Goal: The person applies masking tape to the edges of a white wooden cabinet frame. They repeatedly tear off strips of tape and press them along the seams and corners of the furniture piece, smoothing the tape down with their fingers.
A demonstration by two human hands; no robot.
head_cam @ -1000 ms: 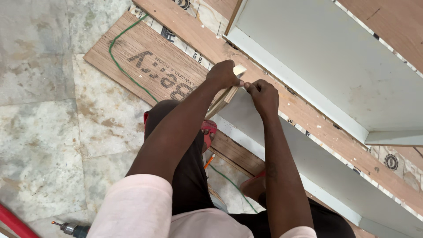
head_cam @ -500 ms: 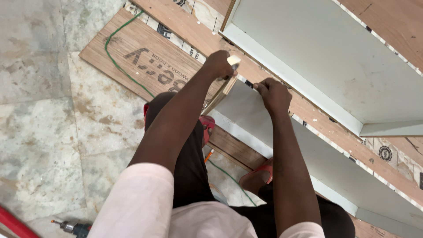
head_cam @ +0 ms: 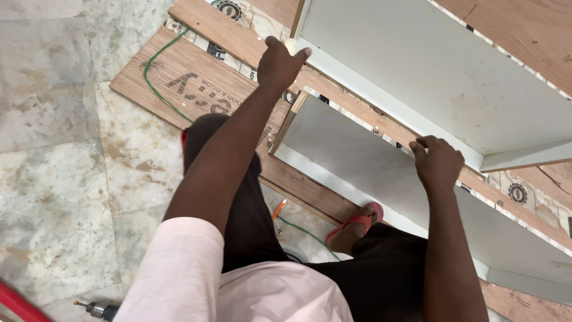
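- Reaching forward, the left hand (head_cam: 280, 62) is spread, fingers extended, fingertips at the near corner of the upper pale grey laminated board (head_cam: 417, 77); contact looks likely at the thumb, nothing is gripped.
- The right hand (head_cam: 438, 161) is curled, fingers hooked over the far long edge of the lower pale grey flat panel (head_cam: 357, 161), gripping that edge.
- Lower panel lies tilted across the brown wooden planks (head_cam: 196, 83), its raw plywood end (head_cam: 289, 122) facing the left forearm; upper board sits just beyond it, running parallel, with a strip of brown plank showing between them.
- A thin green cord (head_cam: 158, 89) loops over the printed plank and reappears near the knee.
- A foot in a red sandal (head_cam: 357, 223) rests against the near edge of the lower panel; an orange pencil (head_cam: 278, 209) lies on the floor just beside it.
- A dark power drill (head_cam: 98, 309) lies on the mottled stone tile floor (head_cam: 53, 179), bottom left, well apart from both hands, next to a red bar (head_cam: 18, 304).
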